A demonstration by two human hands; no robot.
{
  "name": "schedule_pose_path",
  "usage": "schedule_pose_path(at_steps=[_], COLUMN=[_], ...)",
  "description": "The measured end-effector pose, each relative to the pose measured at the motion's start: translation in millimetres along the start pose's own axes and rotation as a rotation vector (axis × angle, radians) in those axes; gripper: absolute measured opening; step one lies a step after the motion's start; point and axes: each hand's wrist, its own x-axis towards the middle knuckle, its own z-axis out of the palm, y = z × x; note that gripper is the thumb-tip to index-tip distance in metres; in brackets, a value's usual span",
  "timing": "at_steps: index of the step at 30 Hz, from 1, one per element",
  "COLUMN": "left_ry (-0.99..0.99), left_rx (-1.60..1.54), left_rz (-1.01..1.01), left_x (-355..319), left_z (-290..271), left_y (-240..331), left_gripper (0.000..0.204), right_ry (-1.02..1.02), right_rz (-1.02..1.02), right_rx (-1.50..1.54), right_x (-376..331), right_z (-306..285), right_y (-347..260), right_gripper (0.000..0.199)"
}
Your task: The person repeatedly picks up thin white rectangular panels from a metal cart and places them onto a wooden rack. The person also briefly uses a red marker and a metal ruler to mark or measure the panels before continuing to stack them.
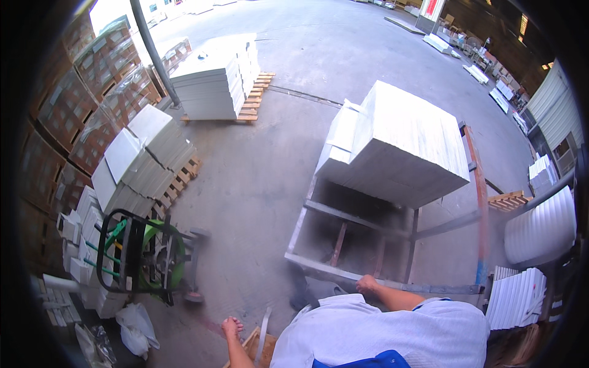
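Observation:
My left hand (232, 327) hangs low at my left side, beside a wooden crate or pallet piece (250, 345) with a pale strap (264, 325) curving up from it. Its fingers are loosely bent and slightly apart, with nothing seen in them. In front of my body my right hand (366, 284) is closed in a loose fist near the front bar of a metal frame cart (331, 268). I cannot tell whether it touches the bar, and no object shows in it. On the cart's far part rests a big block of stacked white boards (417, 144), with smaller pieces (337, 138) against its left side.
Left stands a green and black wheeled machine (153, 254) with a looped handle. Behind it are white board stacks (138, 162) on pallets and wrapped brown goods (86, 104). Another board stack (211, 76) stands beside a dark post (153, 55). Right are a white roll (540, 227) and white strips (516, 299).

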Motion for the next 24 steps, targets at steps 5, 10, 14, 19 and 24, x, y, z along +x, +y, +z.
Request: schedule_pose_path(at_steps=[5,10,14,19,24], left_ry=[-0.115,-0.183,-0.217,-0.273,-0.356], left_rx=[0.023,0.128,0.260,0.327,0.334], left_rz=[-0.010,-0.061,-0.151,-0.152,-0.112], left_x=[25,41,74,135,223], left_z=[31,37,46,49,42], left_y=[50,58,88,156,252], left_gripper=[0.023,0.023,0.022,0.022,0.022], right_ry=[0.092,0.059,0.322,0.395,0.266], right_rz=[0.099,0.068,-0.060,0.066,0.346], right_rx=[0.262,0.382,0.307,0.536,0.625], right_x=[75,165,200,236,260], right_z=[-15,-81,-151,-185,-147], right_y=[-52,-121,-183,-229,-235], right_gripper=[0.013,0.019,0.023,0.025,0.022])
